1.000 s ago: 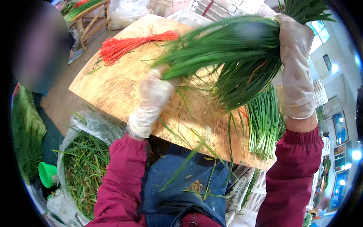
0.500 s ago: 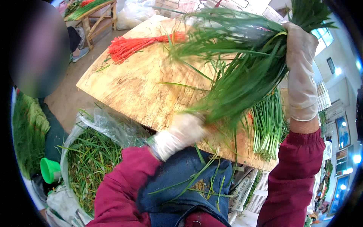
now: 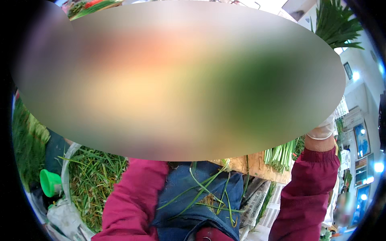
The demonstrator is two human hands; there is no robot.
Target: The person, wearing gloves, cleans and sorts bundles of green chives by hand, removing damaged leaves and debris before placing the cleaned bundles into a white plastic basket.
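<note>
A large blur covers most of the head view, hiding both hands' fingers. Of my right hand, only the white glove's cuff [image 3: 323, 129] shows, at the blur's right edge. Above it, the dark green leaf ends of a bunch of garlic chives [image 3: 337, 25] stick up in the air, and the hand is still closed round that bunch. My left sleeve [image 3: 138, 188] runs up into the blur, and the left hand is hidden. Pale stalks of another chive bunch [image 3: 279, 157] lie on the wooden table [image 3: 261, 168] near its front right corner.
Left of my lap stands a lined container of loose green trimmings [image 3: 96, 176], with a green cup-like container [image 3: 50, 183] beyond it. Loose leaves [image 3: 197, 193] lie across my blue apron [image 3: 173, 213]. A white perforated crate [image 3: 273, 213] stands at lower right. More greens [image 3: 28, 140] are at far left.
My right wrist has sunk slightly, and the bunch's leaf ends have shifted a little right and down. The blur now covers the tabletop and my left hand, both visible before.
</note>
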